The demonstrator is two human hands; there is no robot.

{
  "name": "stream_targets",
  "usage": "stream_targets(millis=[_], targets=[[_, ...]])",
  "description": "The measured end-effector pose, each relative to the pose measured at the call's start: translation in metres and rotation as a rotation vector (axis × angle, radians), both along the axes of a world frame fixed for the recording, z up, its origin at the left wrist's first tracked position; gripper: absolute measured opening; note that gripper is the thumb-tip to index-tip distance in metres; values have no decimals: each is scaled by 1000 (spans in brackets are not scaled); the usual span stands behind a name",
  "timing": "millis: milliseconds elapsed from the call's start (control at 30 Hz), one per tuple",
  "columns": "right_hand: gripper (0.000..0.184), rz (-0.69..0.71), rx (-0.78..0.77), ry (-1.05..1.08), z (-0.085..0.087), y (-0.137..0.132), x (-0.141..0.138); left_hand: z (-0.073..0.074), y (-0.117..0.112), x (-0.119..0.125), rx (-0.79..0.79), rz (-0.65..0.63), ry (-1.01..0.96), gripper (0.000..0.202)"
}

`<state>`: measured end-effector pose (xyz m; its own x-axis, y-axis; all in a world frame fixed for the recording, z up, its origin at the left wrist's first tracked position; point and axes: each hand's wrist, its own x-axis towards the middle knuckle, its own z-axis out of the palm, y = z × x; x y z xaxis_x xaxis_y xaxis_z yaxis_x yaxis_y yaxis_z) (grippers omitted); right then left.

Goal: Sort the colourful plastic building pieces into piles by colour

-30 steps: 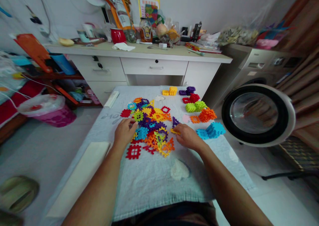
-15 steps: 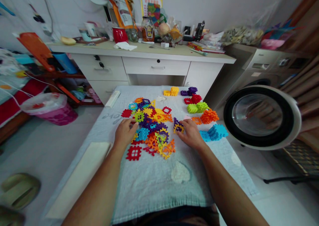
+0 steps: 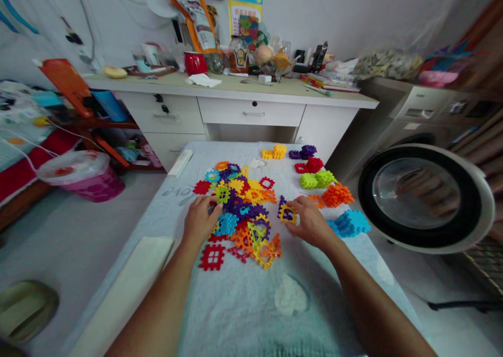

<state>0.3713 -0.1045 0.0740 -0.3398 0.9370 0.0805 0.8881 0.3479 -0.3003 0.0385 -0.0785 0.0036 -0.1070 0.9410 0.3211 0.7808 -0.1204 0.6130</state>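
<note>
A mixed pile of toothed plastic building pieces (image 3: 243, 195) lies mid-table. My left hand (image 3: 199, 218) rests at the pile's left edge, thumb and fingers apart, beside a green square piece (image 3: 222, 193) and a stack of blue pieces (image 3: 227, 224). Right of the pile, my right hand (image 3: 310, 220) pinches a yellow toothed piece (image 3: 288, 214) between thumb and fingers. A purple triangular piece (image 3: 282, 202) shows right behind it; whether it is held too, I cannot tell. A red square piece (image 3: 212, 257) lies nearest me.
Along the table's right side stand single-colour groups: yellow (image 3: 279, 151), purple (image 3: 308, 151), red (image 3: 314, 164), green (image 3: 324, 178), orange (image 3: 338, 195) and blue (image 3: 353, 223). A white strip-shaped object (image 3: 181, 163) lies at the far left. A washing machine's open door (image 3: 365, 199) stands to the right.
The whole view has shifted a little, with the scene lower in the picture. My right hand keeps its pinch on the yellow piece, which is now turned more into view. My left hand stays by the pile.
</note>
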Motion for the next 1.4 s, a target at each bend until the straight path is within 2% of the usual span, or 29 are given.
stream_targets(millis=[100, 167, 233, 300, 400, 500, 767, 967, 1233, 1400], targets=[[42, 85, 11, 12, 35, 19, 3, 1, 1, 2, 13, 20, -6, 29], [43, 103, 52, -37, 56, 42, 3, 2, 2, 5, 11, 27, 4, 28], [47, 110, 108, -112, 69, 72, -1, 3, 2, 7, 5, 27, 18, 29], [52, 73, 152, -178, 71, 106, -6, 4, 2, 9, -2, 26, 20, 28], [54, -39, 165, -245, 59, 155, -18, 5, 2, 10, -5, 26, -8, 27], [55, -92, 155, -246, 42, 193, -30, 5, 1, 11, 5, 24, -45, 27], [53, -145, 172, -249, 9, 257, -56, 8, 0, 10, -13, 83, -91, 28], [50, -193, 110, -302, -11, 280, -62, 8, 0, 11, -26, 81, -89, 27], [44, -196, 133, -353, -17, 296, -64, 6, 0, 11, -22, 81, -108, 24], [43, -211, 136, -359, -23, 296, -63, 7, -1, 10, -39, 66, -111, 24]])
